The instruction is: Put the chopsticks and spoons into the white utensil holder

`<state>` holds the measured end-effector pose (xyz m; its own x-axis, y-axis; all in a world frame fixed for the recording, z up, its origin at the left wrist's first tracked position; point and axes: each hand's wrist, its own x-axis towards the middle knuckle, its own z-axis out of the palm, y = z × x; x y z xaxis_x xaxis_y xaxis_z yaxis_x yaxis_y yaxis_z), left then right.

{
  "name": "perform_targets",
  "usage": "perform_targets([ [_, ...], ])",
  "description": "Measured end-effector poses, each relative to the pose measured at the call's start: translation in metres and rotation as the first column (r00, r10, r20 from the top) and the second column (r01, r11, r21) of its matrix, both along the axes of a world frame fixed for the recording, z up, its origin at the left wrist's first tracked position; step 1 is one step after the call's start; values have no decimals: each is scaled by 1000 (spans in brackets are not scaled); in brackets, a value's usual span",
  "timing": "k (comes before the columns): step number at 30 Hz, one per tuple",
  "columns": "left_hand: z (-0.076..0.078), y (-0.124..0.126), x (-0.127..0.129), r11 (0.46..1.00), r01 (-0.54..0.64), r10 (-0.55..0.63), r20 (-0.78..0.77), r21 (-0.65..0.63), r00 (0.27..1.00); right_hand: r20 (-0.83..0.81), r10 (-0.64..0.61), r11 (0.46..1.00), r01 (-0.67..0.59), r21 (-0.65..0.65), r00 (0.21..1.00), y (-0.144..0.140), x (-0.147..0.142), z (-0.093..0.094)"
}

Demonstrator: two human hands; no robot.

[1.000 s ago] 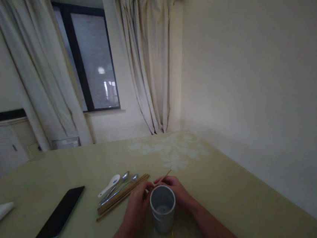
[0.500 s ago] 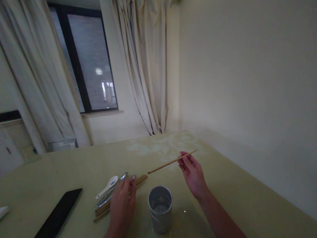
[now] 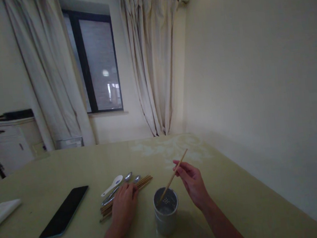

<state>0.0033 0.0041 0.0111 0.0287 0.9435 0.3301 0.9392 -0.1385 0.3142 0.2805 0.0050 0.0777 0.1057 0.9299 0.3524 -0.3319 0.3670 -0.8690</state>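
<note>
My right hand (image 3: 192,181) pinched one chopstick (image 3: 173,176) near its upper end, fingers closed on it, and the stick was tilted — its lower tip already inside the mouth of the holder (image 3: 167,215), the upper end pointing up and to the right. The holder stood upright on the worktop (image 3: 239,201), just in front of me, between my two hands.

My left hand (image 3: 124,208) lay flat and open on the bundle of chopsticks (image 3: 142,182), touching them but not gripping any. Beside the bundle were two metal spoons (image 3: 125,180) and a white spoon (image 3: 113,184), and further left a phone (image 3: 64,212).

I judged this step as putting the single stick into the holder, with most pieces not yet in. The next move called for bringing the stick more upright and loosening the fingers so that it slides down to the perforated bottom — gently, because the holder is light-looking and a sideways push could tip it.
</note>
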Motion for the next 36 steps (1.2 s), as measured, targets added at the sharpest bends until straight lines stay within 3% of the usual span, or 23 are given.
perform_targets([
  [10,0,-5,4,998,56,-55,77,-18,996,186,110,990,-91,-107,976,-4,-16,-4],
  [13,2,-9,11,995,82,-86,73,58,994,216,99,992,-81,-92,971,-2,-20,-10],
  [16,5,-12,20,988,89,-109,167,125,980,168,92,992,-75,-104,982,3,-25,-19],
  [21,9,-14,35,975,197,-224,447,106,866,174,201,948,-146,-283,964,11,-34,-39],
  [26,18,-22,48,913,378,-401,511,155,760,164,275,937,-226,-265,947,15,-38,-52],
  [30,21,-21,52,892,422,-439,526,161,729,172,199,958,-154,-242,965,16,-33,-49],
  [34,13,-5,32,962,199,-268,535,185,801,89,-72,991,81,-105,993,17,-16,-30],
  [36,8,3,15,978,104,-180,470,183,864,8,-273,961,273,-29,962,18,-2,-18],
])
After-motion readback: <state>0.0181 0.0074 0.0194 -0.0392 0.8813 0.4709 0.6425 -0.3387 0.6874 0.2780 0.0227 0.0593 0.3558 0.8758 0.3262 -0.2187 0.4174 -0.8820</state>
